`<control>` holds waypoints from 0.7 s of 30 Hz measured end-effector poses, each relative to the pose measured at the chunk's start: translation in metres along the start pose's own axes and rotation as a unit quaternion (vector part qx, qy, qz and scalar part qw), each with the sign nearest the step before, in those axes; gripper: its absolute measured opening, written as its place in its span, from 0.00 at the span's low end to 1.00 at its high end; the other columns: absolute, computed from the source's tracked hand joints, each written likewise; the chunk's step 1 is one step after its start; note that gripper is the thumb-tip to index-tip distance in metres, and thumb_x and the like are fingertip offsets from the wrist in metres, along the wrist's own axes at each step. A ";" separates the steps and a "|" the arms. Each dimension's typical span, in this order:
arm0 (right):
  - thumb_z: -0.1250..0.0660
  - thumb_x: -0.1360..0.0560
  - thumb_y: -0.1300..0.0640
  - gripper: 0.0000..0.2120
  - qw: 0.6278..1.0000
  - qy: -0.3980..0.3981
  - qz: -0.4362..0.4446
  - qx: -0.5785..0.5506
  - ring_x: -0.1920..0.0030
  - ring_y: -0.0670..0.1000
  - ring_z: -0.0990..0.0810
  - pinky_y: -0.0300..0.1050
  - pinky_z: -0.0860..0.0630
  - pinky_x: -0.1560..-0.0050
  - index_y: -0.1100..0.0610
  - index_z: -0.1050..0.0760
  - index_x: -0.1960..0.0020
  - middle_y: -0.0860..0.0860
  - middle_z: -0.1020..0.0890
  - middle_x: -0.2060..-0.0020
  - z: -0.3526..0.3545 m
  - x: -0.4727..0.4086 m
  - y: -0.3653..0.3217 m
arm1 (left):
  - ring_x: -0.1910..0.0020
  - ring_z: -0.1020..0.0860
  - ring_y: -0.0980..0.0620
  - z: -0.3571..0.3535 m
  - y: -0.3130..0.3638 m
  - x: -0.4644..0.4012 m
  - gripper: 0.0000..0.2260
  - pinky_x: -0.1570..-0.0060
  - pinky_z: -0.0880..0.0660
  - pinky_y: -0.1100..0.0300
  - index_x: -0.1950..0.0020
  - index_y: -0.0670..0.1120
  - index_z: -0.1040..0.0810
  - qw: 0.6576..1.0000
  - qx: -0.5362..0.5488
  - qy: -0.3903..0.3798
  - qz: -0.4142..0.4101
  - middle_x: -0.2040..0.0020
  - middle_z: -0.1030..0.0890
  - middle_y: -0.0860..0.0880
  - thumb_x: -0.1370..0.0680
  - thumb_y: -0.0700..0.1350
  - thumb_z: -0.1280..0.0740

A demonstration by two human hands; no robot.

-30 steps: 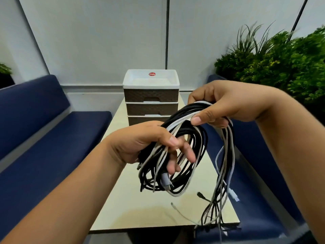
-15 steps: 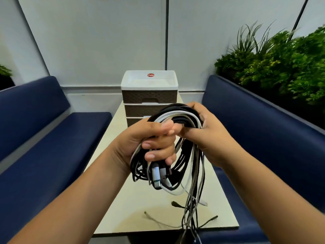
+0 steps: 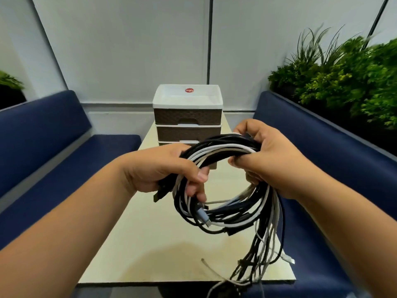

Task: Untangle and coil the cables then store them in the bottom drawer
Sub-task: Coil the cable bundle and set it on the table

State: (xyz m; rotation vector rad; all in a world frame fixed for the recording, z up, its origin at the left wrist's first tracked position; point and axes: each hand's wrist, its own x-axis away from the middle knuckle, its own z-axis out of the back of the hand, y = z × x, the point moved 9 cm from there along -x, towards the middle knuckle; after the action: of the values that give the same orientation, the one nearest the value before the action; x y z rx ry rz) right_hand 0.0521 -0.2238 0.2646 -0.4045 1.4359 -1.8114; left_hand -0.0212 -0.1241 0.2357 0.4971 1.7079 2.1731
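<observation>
I hold a big bunch of cables up in the air over the counter. The black and white cords make a round loop, but many loose ends hang down from the right side and reach the near edge of the counter.

I think things could go wrong here. The loose ends are still mixed together, so if I pull hard they could make a tight knot. A plug sticks out under my left hand, and it could catch on another cord. If I let go with one hand, the loop could fall open and I would have to start again. The hanging ends could also snag on the edge of the counter.

My left hand comes in from the left with its back up. Its fingers and thumb are curled tight around the left side of the loop. My right hand comes in from the right, and its fingers and thumb are wrapped around the top right of the loop. Both arms reach forward, and the hands are near each other but not touching.

The drawers stand at the far end of the counter. The bottom drawer is mostly hidden behind the cables, so I cannot tell if it is open.
</observation>
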 end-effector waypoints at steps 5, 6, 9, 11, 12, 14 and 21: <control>0.29 0.28 0.67 0.13 0.993 -0.029 0.044 0.105 0.77 0.43 0.29 0.39 0.32 0.74 0.52 0.27 0.53 0.46 0.23 0.72 -0.013 -0.001 -0.014 | 0.42 0.21 0.60 0.004 -0.002 0.008 0.04 0.48 0.26 0.65 0.54 0.39 0.20 0.986 -0.153 -0.032 0.061 0.51 0.16 0.55 0.26 0.38 0.31; 0.29 0.29 0.66 0.13 0.989 -0.038 0.053 0.130 0.76 0.41 0.29 0.37 0.32 0.73 0.52 0.27 0.52 0.45 0.23 0.72 -0.016 -0.002 -0.018 | 0.45 0.20 0.62 0.003 0.003 0.010 0.08 0.51 0.26 0.69 0.49 0.38 0.20 0.981 -0.174 -0.037 0.071 0.49 0.16 0.55 0.27 0.39 0.30; 0.27 0.30 0.63 0.13 0.979 -0.057 0.069 0.183 0.74 0.41 0.27 0.35 0.31 0.72 0.52 0.28 0.52 0.47 0.19 0.70 -0.026 -0.004 -0.030 | 0.40 0.21 0.52 0.010 0.023 0.006 0.23 0.43 0.26 0.60 0.37 0.38 0.24 0.985 -0.171 0.005 0.022 0.42 0.18 0.47 0.30 0.45 0.28; 0.26 0.30 0.59 0.14 0.971 -0.044 0.085 0.221 0.74 0.41 0.28 0.36 0.31 0.72 0.51 0.30 0.52 0.51 0.19 0.68 -0.025 -0.006 -0.039 | 0.45 0.19 0.46 0.015 0.028 0.001 0.19 0.43 0.25 0.55 0.44 0.39 0.21 0.991 -0.123 0.061 0.001 0.48 0.16 0.42 0.31 0.46 0.28; 0.27 0.31 0.58 0.14 0.966 -0.029 0.093 0.240 0.74 0.41 0.29 0.35 0.31 0.73 0.51 0.31 0.52 0.52 0.20 0.68 -0.021 -0.007 -0.044 | 0.51 0.17 0.44 0.015 0.026 -0.001 0.13 0.45 0.23 0.51 0.50 0.41 0.19 0.992 -0.097 0.082 -0.001 0.56 0.16 0.42 0.32 0.45 0.28; 0.29 0.32 0.60 0.15 0.961 -0.007 0.106 0.255 0.74 0.43 0.30 0.37 0.32 0.74 0.51 0.33 0.51 0.54 0.21 0.68 -0.012 -0.010 -0.051 | 0.64 0.19 0.45 0.010 0.020 -0.005 0.03 0.45 0.23 0.45 0.63 0.47 0.20 0.992 -0.044 0.113 -0.017 0.70 0.23 0.46 0.30 0.44 0.28; 0.28 0.30 0.69 0.18 0.996 -0.077 0.035 0.021 0.68 0.50 0.20 0.48 0.20 0.64 0.58 0.30 0.45 0.54 0.21 0.63 -0.003 -0.023 -0.014 | 0.81 0.41 0.56 0.020 0.026 -0.002 0.14 0.70 0.30 0.59 0.75 0.51 0.32 0.958 0.116 0.250 -0.083 0.78 0.41 0.54 0.32 0.42 0.32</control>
State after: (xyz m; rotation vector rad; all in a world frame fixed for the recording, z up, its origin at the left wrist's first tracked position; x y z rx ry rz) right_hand 0.0599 -0.2043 0.2811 -0.4558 1.2884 -1.7135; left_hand -0.0110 -0.1139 0.2652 -0.1636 2.1869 2.1011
